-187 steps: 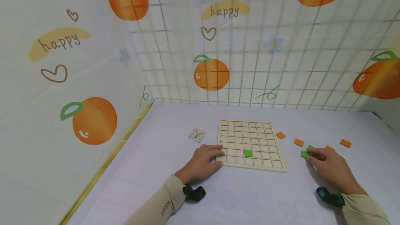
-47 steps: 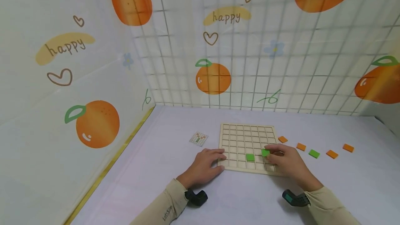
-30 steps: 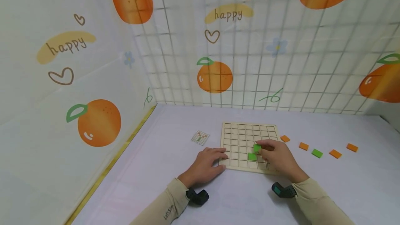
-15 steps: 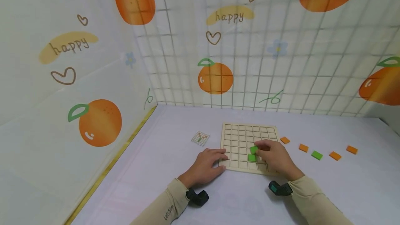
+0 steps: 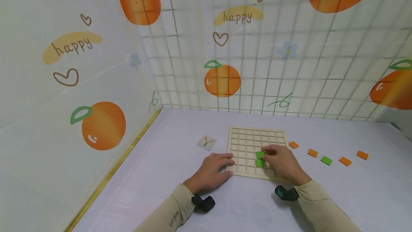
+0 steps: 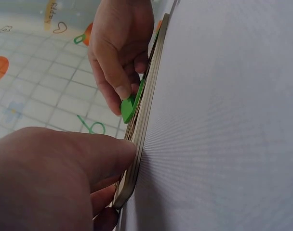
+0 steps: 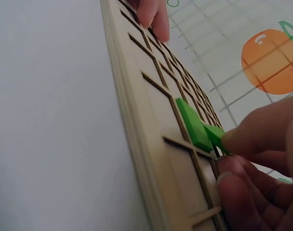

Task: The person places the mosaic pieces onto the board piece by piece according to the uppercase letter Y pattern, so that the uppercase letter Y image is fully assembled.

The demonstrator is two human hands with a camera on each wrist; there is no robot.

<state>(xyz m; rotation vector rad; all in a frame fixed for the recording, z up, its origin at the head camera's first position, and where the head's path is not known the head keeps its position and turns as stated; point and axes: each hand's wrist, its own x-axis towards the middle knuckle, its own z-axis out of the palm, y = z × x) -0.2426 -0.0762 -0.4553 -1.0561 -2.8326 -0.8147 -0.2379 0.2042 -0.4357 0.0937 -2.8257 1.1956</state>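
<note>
Green tile (image 5: 259,163) in gridded board (image 5: 243,141), another tile (image 5: 259,155) between right fingers (image 5: 269,158).

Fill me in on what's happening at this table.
A person is working at a wooden grid board with small tiles. The right hand pinches a tilted green tile just beyond a flat green tile that sits on the board. The left hand rests at the board's left edge. Four orange tiles and one loose green tile lie off to the right; a small patterned card lies to the left.
</note>
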